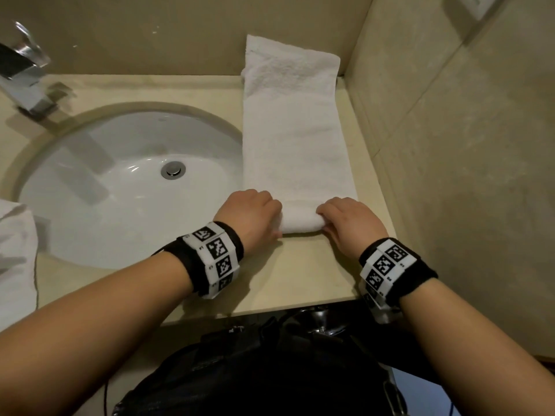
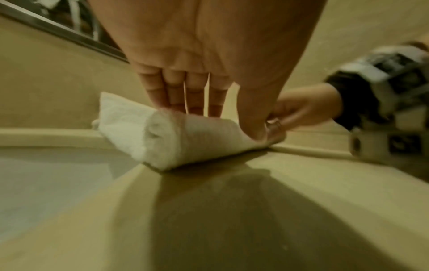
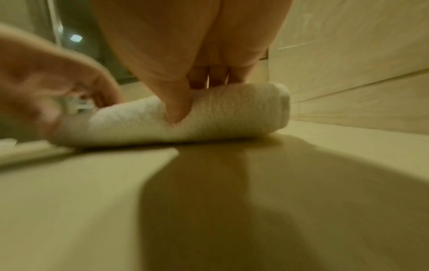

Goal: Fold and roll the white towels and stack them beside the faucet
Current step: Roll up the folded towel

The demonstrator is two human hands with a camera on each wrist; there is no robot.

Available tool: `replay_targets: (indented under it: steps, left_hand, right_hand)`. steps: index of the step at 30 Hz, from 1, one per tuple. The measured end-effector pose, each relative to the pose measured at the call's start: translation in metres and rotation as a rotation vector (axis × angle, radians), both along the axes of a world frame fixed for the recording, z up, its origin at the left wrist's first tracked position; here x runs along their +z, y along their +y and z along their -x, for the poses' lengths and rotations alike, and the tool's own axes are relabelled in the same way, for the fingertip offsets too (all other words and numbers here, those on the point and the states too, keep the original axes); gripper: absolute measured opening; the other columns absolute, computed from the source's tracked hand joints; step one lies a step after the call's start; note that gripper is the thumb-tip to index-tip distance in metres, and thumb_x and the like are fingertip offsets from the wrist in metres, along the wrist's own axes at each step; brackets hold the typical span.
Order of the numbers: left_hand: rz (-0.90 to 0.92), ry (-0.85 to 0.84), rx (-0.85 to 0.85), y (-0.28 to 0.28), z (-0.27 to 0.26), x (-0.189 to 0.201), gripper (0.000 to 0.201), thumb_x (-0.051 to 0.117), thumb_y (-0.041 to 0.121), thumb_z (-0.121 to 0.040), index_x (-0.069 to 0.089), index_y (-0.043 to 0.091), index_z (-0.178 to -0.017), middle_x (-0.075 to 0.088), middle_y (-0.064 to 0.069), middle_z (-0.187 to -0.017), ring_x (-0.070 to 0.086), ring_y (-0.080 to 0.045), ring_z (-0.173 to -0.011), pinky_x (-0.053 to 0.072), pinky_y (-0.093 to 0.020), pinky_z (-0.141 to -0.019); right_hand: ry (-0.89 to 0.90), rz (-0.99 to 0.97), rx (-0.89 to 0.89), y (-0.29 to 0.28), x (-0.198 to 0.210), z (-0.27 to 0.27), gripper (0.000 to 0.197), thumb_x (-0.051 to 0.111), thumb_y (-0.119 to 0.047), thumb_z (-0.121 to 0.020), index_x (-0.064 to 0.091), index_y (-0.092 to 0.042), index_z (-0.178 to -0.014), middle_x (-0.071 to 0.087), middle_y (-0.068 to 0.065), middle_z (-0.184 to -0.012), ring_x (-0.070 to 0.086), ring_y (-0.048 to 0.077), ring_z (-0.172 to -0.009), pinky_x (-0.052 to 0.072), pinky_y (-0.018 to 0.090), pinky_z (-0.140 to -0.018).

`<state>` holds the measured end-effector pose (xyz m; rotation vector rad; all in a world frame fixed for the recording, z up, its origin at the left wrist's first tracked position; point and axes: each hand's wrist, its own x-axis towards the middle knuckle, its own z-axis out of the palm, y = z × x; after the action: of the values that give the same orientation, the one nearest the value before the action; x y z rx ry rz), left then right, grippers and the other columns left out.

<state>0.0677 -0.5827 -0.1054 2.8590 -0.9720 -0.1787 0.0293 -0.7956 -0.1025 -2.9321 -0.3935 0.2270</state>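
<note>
Beige stone desk, glossy, hard shadows on it in both wrist views. White oval sink set under the desk, round chrome drain at bottom. Back wall plain beige, a few pale specks. Right wall beige tile with grout lines, meets back wall in corner; white plate at top edge, cut off. Low raised lip runs along desk at back wall. Mirror with metal frame above, seen from left wrist. Dark space under desk front edge, chrome pipe there. Warm, dim light.
</note>
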Motion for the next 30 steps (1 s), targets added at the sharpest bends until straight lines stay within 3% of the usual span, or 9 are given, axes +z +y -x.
replay_targets:
  steps: [3,8,13,18,20,23,25,27,30]
  left_hand:
    - [-0.146,0.008,-0.086,-0.002,0.003,0.001,0.034,0.047,0.026,-0.089,0.046,0.016,-0.122,0.053,-0.005,-0.119,0.051,-0.026,-0.101,0.039,-0.034,-0.084]
    - [-0.049,0.270,0.069,-0.003,-0.013,0.018,0.034,0.046,0.017,-0.090,0.050,0.020,-0.124,0.059,-0.006,-0.120,0.054,-0.026,-0.107,0.043,-0.035,-0.090]
    - [-0.141,0.438,0.089,-0.013,-0.037,0.029,0.038,0.038,0.016,-0.095,0.046,0.016,-0.132,0.054,-0.007,-0.132,0.050,-0.025,-0.119,0.038,-0.031,-0.096]
    - [-0.149,0.524,0.092,-0.013,-0.047,0.035,0.038,0.038,0.015,-0.095,0.046,0.015,-0.132,0.051,-0.006,-0.136,0.046,-0.023,-0.124,0.035,-0.030,-0.100]
    - [-0.142,0.493,0.080,-0.013,-0.040,0.032,0.037,0.038,0.020,-0.094,0.045,0.018,-0.131,0.053,-0.006,-0.132,0.050,-0.024,-0.119,0.038,-0.032,-0.097]
    - [-0.148,0.234,-0.001,-0.014,-0.025,0.026,0.042,0.047,0.033,-0.090,0.042,0.021,-0.129,0.054,-0.007,-0.126,0.052,-0.029,-0.110,0.044,-0.038,-0.091]
    - [-0.202,0.136,-0.086,-0.016,-0.021,0.019,0.044,0.048,0.024,-0.089,0.039,0.020,-0.131,0.050,-0.008,-0.125,0.050,-0.030,-0.110,0.043,-0.041,-0.091]
    - [-0.166,0.212,-0.034,-0.017,-0.026,0.011,0.038,0.047,0.015,-0.087,0.044,0.019,-0.124,0.053,-0.008,-0.119,0.052,-0.030,-0.108,0.044,-0.039,-0.090]
    - [-0.039,0.393,0.085,-0.018,-0.044,0.005,0.026,0.045,0.023,-0.091,0.052,0.020,-0.115,0.059,-0.007,-0.117,0.055,-0.028,-0.108,0.040,-0.033,-0.086]
  right_hand:
    - [0.092,0.001,-0.049,-0.002,0.008,-0.016,0.026,0.047,-0.020,-0.090,0.058,-0.015,-0.113,0.062,0.008,-0.112,0.056,0.027,-0.100,0.038,0.030,-0.082]
    - [0.350,-0.045,-0.162,-0.005,0.016,-0.037,0.032,0.043,-0.024,-0.093,0.050,-0.016,-0.123,0.061,0.009,-0.119,0.055,0.026,-0.105,0.038,0.028,-0.079]
    - [-0.017,0.027,-0.049,0.000,0.010,-0.023,0.027,0.051,-0.027,-0.089,0.053,-0.019,-0.115,0.058,0.003,-0.113,0.052,0.025,-0.102,0.037,0.036,-0.086]
    - [0.113,-0.131,-0.112,0.002,0.001,-0.024,0.021,0.044,-0.027,-0.093,0.053,-0.017,-0.111,0.065,0.005,-0.100,0.057,0.024,-0.089,0.038,0.030,-0.071]
    - [0.228,-0.107,-0.156,0.001,-0.001,-0.034,0.022,0.041,-0.028,-0.095,0.050,-0.018,-0.113,0.065,0.006,-0.103,0.055,0.023,-0.085,0.035,0.028,-0.068]
    - [0.437,-0.093,-0.191,0.001,0.002,-0.056,0.025,0.043,-0.028,-0.095,0.051,-0.016,-0.115,0.061,0.009,-0.115,0.055,0.026,-0.100,0.036,0.027,-0.077]
    - [0.488,-0.077,-0.183,0.003,0.005,-0.067,0.027,0.044,-0.028,-0.094,0.053,-0.014,-0.115,0.059,0.010,-0.118,0.053,0.026,-0.106,0.036,0.028,-0.081]
    - [0.335,0.017,-0.141,0.005,0.010,-0.065,0.027,0.045,-0.033,-0.093,0.056,-0.015,-0.111,0.059,0.008,-0.115,0.053,0.026,-0.103,0.037,0.031,-0.082]
    - [-0.010,0.144,0.005,0.007,0.012,-0.042,0.038,0.054,-0.048,-0.082,0.056,-0.018,-0.106,0.055,0.003,-0.108,0.050,0.024,-0.098,0.032,0.034,-0.081]
